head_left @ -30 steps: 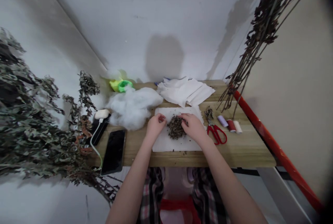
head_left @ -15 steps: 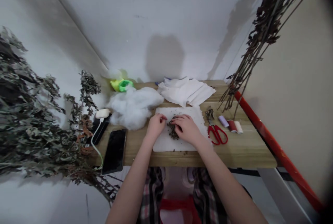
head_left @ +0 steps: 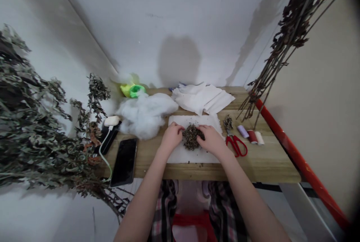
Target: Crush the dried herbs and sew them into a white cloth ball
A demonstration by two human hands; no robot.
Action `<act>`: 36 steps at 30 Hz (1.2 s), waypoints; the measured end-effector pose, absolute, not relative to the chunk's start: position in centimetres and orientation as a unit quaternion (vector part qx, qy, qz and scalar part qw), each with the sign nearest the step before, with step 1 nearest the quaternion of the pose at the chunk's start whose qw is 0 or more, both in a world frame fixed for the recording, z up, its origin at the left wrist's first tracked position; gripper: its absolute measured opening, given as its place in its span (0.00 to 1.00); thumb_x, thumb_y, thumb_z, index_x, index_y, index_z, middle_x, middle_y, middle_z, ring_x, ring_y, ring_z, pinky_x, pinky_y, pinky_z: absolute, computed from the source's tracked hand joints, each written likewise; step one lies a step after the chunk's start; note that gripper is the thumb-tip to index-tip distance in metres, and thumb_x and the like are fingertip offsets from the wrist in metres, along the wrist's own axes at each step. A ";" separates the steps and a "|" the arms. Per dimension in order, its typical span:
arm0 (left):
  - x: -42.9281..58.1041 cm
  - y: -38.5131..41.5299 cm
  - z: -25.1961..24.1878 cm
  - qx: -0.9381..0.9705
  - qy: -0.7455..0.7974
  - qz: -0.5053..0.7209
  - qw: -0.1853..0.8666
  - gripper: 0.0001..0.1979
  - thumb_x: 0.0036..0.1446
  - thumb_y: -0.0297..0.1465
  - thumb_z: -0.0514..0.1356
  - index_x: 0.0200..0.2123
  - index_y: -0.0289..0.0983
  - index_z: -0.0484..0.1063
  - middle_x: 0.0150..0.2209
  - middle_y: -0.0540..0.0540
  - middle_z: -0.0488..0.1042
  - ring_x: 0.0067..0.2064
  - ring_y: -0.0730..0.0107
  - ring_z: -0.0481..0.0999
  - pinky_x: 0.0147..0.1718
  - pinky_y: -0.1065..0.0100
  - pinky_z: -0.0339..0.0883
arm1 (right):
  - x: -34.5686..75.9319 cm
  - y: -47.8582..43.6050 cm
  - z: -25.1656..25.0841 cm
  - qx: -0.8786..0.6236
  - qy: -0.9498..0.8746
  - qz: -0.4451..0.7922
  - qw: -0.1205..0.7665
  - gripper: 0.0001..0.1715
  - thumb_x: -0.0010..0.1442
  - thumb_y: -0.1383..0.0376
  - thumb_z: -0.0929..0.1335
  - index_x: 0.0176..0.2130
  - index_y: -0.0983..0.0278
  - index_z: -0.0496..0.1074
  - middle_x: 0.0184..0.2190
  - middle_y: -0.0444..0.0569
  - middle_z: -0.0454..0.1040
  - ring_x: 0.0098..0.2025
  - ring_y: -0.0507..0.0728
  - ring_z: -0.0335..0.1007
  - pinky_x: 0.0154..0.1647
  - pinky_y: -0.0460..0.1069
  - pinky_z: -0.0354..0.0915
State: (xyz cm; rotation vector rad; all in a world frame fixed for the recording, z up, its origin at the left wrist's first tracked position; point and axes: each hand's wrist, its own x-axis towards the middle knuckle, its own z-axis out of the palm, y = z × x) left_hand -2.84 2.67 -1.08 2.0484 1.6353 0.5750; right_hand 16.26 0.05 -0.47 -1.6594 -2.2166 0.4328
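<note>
A heap of crumbled dried leaves [head_left: 191, 137] lies on a white cloth [head_left: 180, 156] in front of me. My left hand [head_left: 172, 137] is at the heap's left edge with its fingers curled and their tips close together; whether leaves are between them is hidden. From the other side, my right hand [head_left: 210, 139] has thumb and fingers closed around some of the dark leaves at the right edge. Red-handled scissors [head_left: 236, 145] lie right of the cloth, with a small clump of dried leaves [head_left: 228, 122] over their blades.
White stuffing [head_left: 143, 114] is piled at left, near a green and yellow bag [head_left: 136, 91]. More white cloth [head_left: 202, 97] lies at the back. Thread spools [head_left: 252, 136], a phone [head_left: 123, 161] and a cabled power bank [head_left: 108, 139] flank the work area. Dried branches [head_left: 42, 133] overhang the left.
My right hand has shifted right, off the top of the heap, so more leaves show. The heap looks fuller. My left hand has moved slightly right to its edge.
</note>
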 end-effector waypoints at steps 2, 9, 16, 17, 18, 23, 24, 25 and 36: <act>-2.7 2.6 -1.1 0.746 0.586 0.211 0.235 0.17 0.53 0.22 0.50 0.38 0.37 0.78 0.39 0.42 0.70 0.41 0.65 0.73 0.46 0.64 0.66 | 16.2 0.1 -0.6 -0.584 -0.780 0.160 0.160 0.23 0.57 0.65 0.64 0.51 0.68 0.70 0.51 0.57 0.72 0.52 0.63 0.65 0.53 0.54 0.62; -2.2 2.6 -1.2 0.734 0.577 0.224 0.280 0.14 0.52 0.25 0.52 0.35 0.36 0.77 0.37 0.43 0.69 0.38 0.66 0.71 0.44 0.64 0.66 | 16.3 0.2 -0.6 -0.584 -0.777 0.180 0.153 0.23 0.57 0.66 0.64 0.51 0.69 0.70 0.50 0.58 0.72 0.53 0.63 0.65 0.54 0.54 0.61; -3.3 3.1 -1.2 0.685 0.596 0.290 0.301 0.17 0.48 0.21 0.52 0.38 0.37 0.76 0.40 0.46 0.71 0.35 0.71 0.70 0.42 0.66 0.66 | 16.6 0.2 -0.4 -0.586 -0.768 0.188 0.178 0.25 0.57 0.66 0.63 0.54 0.69 0.68 0.54 0.58 0.69 0.55 0.62 0.63 0.56 0.54 0.60; -3.5 3.1 -1.1 0.680 0.600 0.303 0.293 0.18 0.47 0.21 0.53 0.39 0.38 0.76 0.41 0.46 0.71 0.34 0.72 0.70 0.41 0.67 0.67 | 16.6 0.2 -0.4 -0.588 -0.766 0.182 0.187 0.25 0.57 0.66 0.62 0.54 0.69 0.68 0.55 0.57 0.69 0.56 0.62 0.63 0.56 0.55 0.60; -3.7 3.1 -1.0 0.679 0.600 0.316 0.281 0.18 0.47 0.21 0.53 0.40 0.38 0.76 0.42 0.46 0.71 0.34 0.72 0.70 0.40 0.67 0.67 | 16.7 0.2 -0.4 -0.588 -0.764 0.175 0.198 0.25 0.57 0.67 0.62 0.54 0.69 0.68 0.55 0.57 0.68 0.56 0.62 0.62 0.56 0.55 0.60; -3.6 2.0 -0.1 0.720 0.554 0.352 0.225 0.19 0.50 0.19 0.50 0.39 0.38 0.75 0.43 0.46 0.74 0.43 0.68 0.73 0.45 0.67 0.67 | 17.1 0.5 -0.9 -0.593 -0.753 0.163 0.234 0.27 0.57 0.70 0.60 0.56 0.70 0.66 0.58 0.59 0.66 0.58 0.61 0.61 0.60 0.56 0.58; -3.3 1.7 0.1 0.735 0.542 0.341 0.225 0.19 0.50 0.18 0.49 0.39 0.37 0.75 0.43 0.46 0.75 0.45 0.68 0.73 0.47 0.66 0.66 | 17.1 0.6 -1.1 -0.597 -0.749 0.167 0.233 0.28 0.58 0.71 0.59 0.57 0.71 0.65 0.58 0.59 0.65 0.59 0.61 0.61 0.60 0.56 0.58; -3.0 1.4 0.2 0.747 0.535 0.323 0.226 0.19 0.51 0.19 0.49 0.40 0.37 0.75 0.43 0.46 0.76 0.46 0.67 0.74 0.48 0.66 0.66 | 17.1 0.6 -1.2 -0.601 -0.746 0.173 0.230 0.28 0.58 0.71 0.58 0.58 0.72 0.64 0.59 0.60 0.65 0.59 0.61 0.61 0.60 0.56 0.58; -2.1 1.2 -0.4 0.774 0.535 0.248 0.229 0.19 0.54 0.22 0.49 0.45 0.37 0.74 0.45 0.44 0.77 0.47 0.63 0.76 0.50 0.62 0.68 | 16.7 0.4 -1.1 -0.593 -0.759 0.199 0.179 0.26 0.58 0.72 0.58 0.55 0.72 0.68 0.53 0.58 0.72 0.56 0.60 0.67 0.59 0.54 0.60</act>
